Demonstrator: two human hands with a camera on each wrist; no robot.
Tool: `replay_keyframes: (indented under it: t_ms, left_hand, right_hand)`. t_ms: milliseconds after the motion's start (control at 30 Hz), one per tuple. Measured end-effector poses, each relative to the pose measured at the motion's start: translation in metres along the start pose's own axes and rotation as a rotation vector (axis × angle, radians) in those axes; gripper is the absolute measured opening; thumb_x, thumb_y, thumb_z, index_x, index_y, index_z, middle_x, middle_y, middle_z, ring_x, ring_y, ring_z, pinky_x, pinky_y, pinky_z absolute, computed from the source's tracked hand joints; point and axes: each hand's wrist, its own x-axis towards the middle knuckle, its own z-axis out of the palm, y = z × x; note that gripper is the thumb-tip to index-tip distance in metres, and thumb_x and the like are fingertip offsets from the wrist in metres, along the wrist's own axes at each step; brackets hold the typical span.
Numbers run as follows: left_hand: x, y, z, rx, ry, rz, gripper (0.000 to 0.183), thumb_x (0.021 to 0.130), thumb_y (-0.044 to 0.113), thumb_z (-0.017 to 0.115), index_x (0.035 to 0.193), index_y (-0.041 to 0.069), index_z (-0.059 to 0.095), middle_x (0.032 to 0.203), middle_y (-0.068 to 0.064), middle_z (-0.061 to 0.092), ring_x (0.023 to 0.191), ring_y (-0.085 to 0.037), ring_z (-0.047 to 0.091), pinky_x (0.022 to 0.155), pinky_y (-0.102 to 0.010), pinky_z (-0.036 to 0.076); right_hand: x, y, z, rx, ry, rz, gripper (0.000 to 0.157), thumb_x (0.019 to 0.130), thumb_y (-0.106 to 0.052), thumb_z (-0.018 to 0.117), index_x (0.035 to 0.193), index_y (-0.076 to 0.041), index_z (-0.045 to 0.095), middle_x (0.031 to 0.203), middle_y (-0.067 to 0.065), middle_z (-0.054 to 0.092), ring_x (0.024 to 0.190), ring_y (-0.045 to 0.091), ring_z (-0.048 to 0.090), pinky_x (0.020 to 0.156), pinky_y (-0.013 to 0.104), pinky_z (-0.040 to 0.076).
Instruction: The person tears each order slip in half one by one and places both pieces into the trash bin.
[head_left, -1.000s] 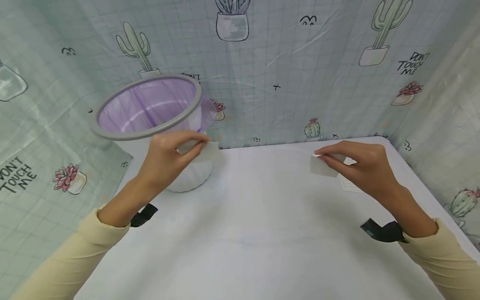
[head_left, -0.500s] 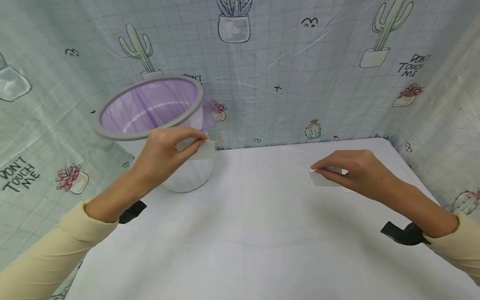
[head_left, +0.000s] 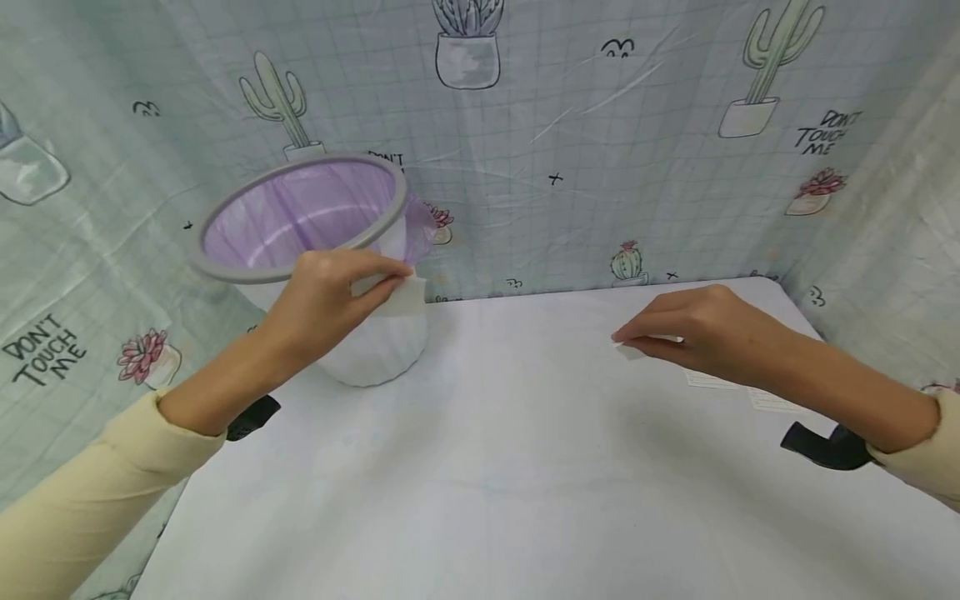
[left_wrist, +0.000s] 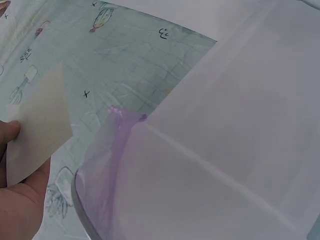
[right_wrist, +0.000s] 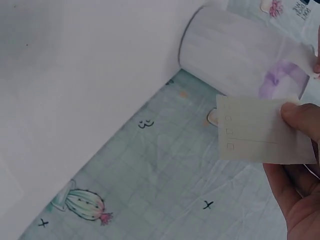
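Observation:
My left hand (head_left: 322,296) pinches a small off-white paper slip (head_left: 407,298) between thumb and fingers, just in front of the bin. In the left wrist view that slip (left_wrist: 42,122) stands out beside the bin's rim, apart from it. Above the table at right, my right hand (head_left: 697,329) pinches another slip (head_left: 630,351), mostly covered by the fingers in the head view. The right wrist view shows this slip (right_wrist: 250,130) with printed checkboxes and a line. A white waste bin (head_left: 382,350) with a grey rim and purple liner (head_left: 300,208) stands at the left.
Under the right forearm, a lined paper slip (head_left: 708,381) and another printed slip (head_left: 776,402) lie on the white-covered table (head_left: 487,442). A cactus-print sheet (head_left: 517,125) hangs behind the table and at its sides.
My right hand has shifted a little left and its forearm has swung outward to the right, uncovering slips on the table. The left hand, still pinching its slip, has drifted slightly left and up.

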Motion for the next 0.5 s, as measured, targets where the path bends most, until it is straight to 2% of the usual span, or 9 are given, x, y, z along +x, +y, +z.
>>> replay_keyframes:
  t_ms: [67,100,200,300,500]
  left_hand:
    - [0.002,0.000,-0.002,0.006,-0.006,0.004,0.021,0.083,-0.010,0.078,0.101,0.000,0.080,0.093,-0.006,0.079,0.083,-0.020,0.075,0.072,-0.028,0.056]
    - [0.003,-0.001,-0.004,0.010,-0.009,0.005,0.021,0.083,-0.010,0.078,0.101,0.000,0.080,0.093,-0.006,0.079,0.083,-0.020,0.075,0.073,-0.025,0.056]
    - [0.008,0.000,-0.012,0.012,-0.023,-0.001,0.020,0.083,-0.009,0.078,0.100,0.002,0.080,0.093,-0.004,0.079,0.086,-0.020,0.076,0.078,-0.015,0.052]
    - [0.014,0.002,-0.021,0.019,-0.029,-0.020,0.019,0.084,-0.007,0.078,0.099,0.005,0.081,0.092,-0.002,0.079,0.085,-0.018,0.075,0.078,-0.009,0.046]
    - [0.028,0.006,-0.037,0.022,-0.024,-0.043,0.018,0.086,-0.004,0.079,0.099,0.008,0.082,0.092,-0.001,0.079,0.086,-0.017,0.075,0.077,-0.006,0.044]
  right_hand:
    - [0.005,0.000,-0.003,-0.007,-0.022,-0.007,0.016,0.095,-0.030,0.074,0.102,-0.017,0.080,0.092,-0.008,0.077,0.076,0.004,0.071,0.064,0.014,0.054]
    - [0.008,0.001,-0.005,-0.016,-0.033,-0.010,0.015,0.088,-0.021,0.081,0.102,-0.017,0.080,0.092,-0.008,0.077,0.076,0.004,0.071,0.064,0.014,0.054]
    - [0.016,0.001,-0.010,-0.031,-0.063,-0.014,0.042,0.065,0.002,0.090,0.101,-0.016,0.080,0.092,-0.009,0.077,0.077,0.004,0.071,0.065,0.015,0.054]
    - [0.025,0.001,-0.015,-0.025,-0.086,-0.020,0.041,0.065,0.004,0.090,0.100,-0.016,0.080,0.092,-0.009,0.076,0.078,0.005,0.071,0.066,0.015,0.054]
    - [0.043,-0.001,-0.027,-0.018,-0.088,-0.037,0.039,0.068,0.007,0.088,0.098,-0.016,0.080,0.092,-0.009,0.076,0.079,0.004,0.072,0.067,0.015,0.055]
